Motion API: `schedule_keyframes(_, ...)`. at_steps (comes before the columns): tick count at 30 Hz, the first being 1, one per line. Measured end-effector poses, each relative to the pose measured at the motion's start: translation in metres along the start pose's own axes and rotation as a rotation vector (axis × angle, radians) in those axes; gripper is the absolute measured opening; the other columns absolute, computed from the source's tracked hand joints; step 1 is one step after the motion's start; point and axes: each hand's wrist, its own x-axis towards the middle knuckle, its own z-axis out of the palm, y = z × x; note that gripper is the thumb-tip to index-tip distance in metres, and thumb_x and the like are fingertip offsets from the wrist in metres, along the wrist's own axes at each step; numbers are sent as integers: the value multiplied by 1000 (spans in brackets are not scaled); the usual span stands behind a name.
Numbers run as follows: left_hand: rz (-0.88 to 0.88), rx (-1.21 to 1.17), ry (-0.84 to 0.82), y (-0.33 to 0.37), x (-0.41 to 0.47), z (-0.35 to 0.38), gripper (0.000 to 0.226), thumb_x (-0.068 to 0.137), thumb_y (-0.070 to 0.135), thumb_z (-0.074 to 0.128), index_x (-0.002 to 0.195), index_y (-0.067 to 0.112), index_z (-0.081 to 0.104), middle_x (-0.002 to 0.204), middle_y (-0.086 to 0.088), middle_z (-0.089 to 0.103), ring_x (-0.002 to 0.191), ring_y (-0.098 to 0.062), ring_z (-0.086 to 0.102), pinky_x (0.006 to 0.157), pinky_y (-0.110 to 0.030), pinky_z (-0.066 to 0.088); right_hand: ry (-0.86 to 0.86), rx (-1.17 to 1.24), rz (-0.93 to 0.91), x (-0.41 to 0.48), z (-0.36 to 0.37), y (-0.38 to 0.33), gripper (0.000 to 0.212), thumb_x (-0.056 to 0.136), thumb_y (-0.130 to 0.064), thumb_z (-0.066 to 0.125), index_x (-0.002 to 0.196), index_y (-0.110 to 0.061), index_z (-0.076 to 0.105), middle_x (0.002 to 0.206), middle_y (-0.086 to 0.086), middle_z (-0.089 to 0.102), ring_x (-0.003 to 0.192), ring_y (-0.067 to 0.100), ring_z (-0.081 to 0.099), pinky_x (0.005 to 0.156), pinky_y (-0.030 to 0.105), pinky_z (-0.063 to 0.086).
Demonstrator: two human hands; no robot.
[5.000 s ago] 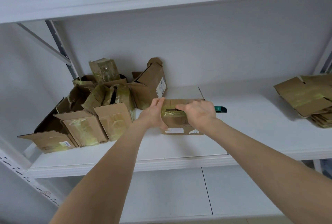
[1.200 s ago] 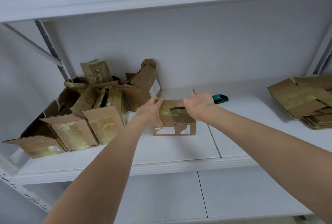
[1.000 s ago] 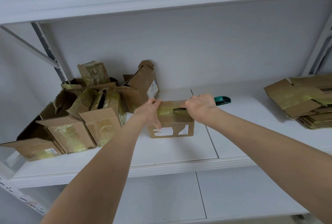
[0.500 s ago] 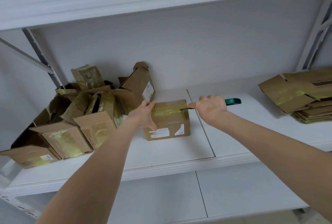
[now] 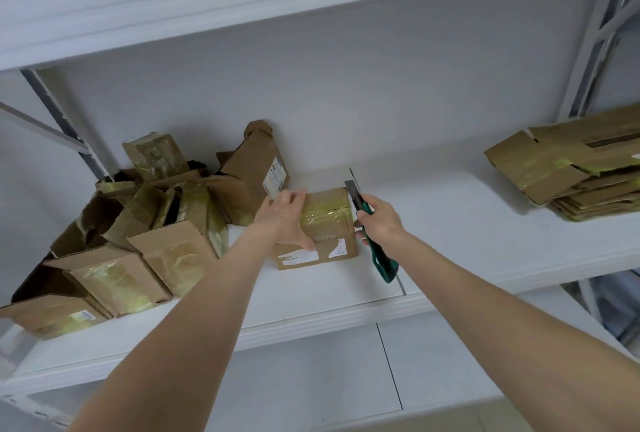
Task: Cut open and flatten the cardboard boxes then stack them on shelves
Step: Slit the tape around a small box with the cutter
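Brown box [image 5: 332, 236], seemingly yellowish tape [image 5: 325, 214]; green knife [image 5: 381, 258], white shelf [image 5: 467, 231].

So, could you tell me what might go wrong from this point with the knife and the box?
The knife has its blade out, bare beside the small box and close to the left hand resting on its taped top; a slip could nick the fingers. Only that hand steadies the box, so it might slide on the smooth shelf under the blade.
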Motion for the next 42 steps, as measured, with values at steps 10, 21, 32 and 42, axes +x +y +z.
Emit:
schedule_keyframes(10,28,-49,75,-1,1,8,119,64,57,81,154,19,13,151,-6,25,139,-28,28,119,-50,13,-99,-151,-40,-6,-26,14,56,91,4,46,135,-31,51,96,10,62,63,20,56,59,30,51)
schedule_keyframes(21,26,-53,96,1,0,10,114,64,54,81,152,21,16,148,-4,28,136,-27,31,119,-48,13,-130,-364,-99,-7,-30,6,62,89,-3,39,141,-36,46,105,7,62,81,31,64,71,36,57)
schedule_keyframes(32,19,-6,141,3,0,15,111,65,56,80,151,20,20,145,-4,32,135,-25,33,118,-47,14,-125,-480,-110,-22,-24,10,57,91,-8,39,140,-36,45,101,9,64,88,34,68,81,44,57)
schedule_keyframes(42,24,-8,124,3,4,14,110,65,56,80,151,21,21,145,-4,33,135,-26,33,118,-48,15,-147,-514,-130,-35,-23,16,49,90,-10,39,131,-33,52,83,3,59,74,30,64,78,43,58)
